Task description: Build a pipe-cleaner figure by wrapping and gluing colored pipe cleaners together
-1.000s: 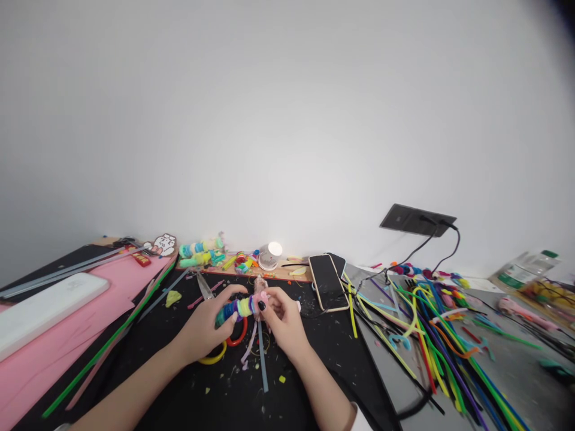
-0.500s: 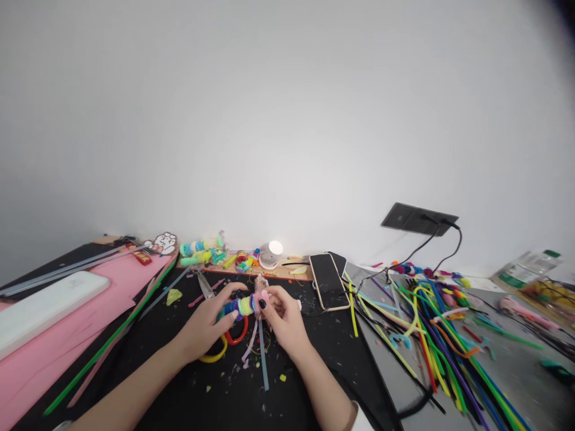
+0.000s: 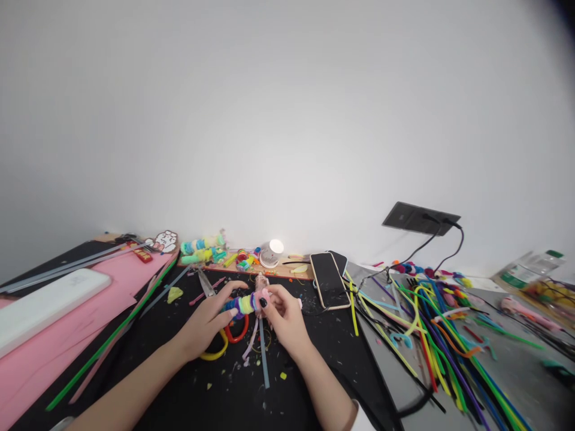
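Between my two hands lies a fuzzy, striped pipe-cleaner coil [image 3: 247,304] in blue, purple, yellow and pink. My left hand [image 3: 211,323] grips its left end with thumb and fingers. At the pink end, my right hand [image 3: 284,314] pinches with thumb and fingertips; part of that end is hidden. Under my left hand is a pair of scissors [image 3: 236,331] with red and yellow handles, blades pointing away. A translucent glue stick [image 3: 264,359] and a pale pink pipe cleaner [image 3: 251,344] lie just below the coil on the black mat [image 3: 215,407].
A phone [image 3: 330,280] lies right of my hands, near a white cup [image 3: 271,254]. Several loose pipe cleaners [image 3: 444,341] spread over the right side. Finished-looking coils [image 3: 202,245] sit at the back left. A white case [image 3: 54,305] rests on pink sheets [image 3: 121,278]. Cables run from a wall socket [image 3: 420,218].
The coil has turned slightly in my hands, showing more blue and purple near my left thumb. Both hands keep their hold in nearly the same place.
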Available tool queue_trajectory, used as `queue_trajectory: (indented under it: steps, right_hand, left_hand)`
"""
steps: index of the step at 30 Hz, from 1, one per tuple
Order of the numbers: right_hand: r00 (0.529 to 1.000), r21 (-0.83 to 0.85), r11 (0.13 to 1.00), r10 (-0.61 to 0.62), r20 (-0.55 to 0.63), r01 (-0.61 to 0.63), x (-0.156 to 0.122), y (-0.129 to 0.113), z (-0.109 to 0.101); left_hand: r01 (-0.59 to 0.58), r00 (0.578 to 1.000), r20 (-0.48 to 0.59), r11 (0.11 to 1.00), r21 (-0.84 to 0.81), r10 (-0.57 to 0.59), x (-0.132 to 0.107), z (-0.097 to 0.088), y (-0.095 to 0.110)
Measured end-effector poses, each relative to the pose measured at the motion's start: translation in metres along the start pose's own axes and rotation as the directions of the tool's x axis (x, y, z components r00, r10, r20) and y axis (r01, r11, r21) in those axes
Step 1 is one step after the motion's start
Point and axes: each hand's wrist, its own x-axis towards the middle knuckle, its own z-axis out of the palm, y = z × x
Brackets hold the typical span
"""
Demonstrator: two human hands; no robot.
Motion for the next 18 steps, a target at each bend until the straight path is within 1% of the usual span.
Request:
queue_trajectory:
  steps: [8,13,18]
  right_hand:
    - [1.0,-0.018,1.0,0.014,0.001,-0.014,-0.0015,-0.0019,0.0004]
    - [1.0,-0.022,1.0,0.003,0.007,-0.003,-0.0014,-0.0022,0.0]
    - [1.0,-0.007,1.0,-0.014,0.012,0.015,-0.0009,-0.0024,0.0001]
  left_hand:
    - [-0.039,0.998,-0.039,0.992,0.116,0.044,-0.0006,0.0012,0.0022]
    - [-0.031,1.0,0.0,0.984,0.177,0.031,-0.0011,-0.0013,0.0065]
    - [-0.03,1.0,0.01,0.982,0.186,0.029,-0.0005,-0.0026,0.0101]
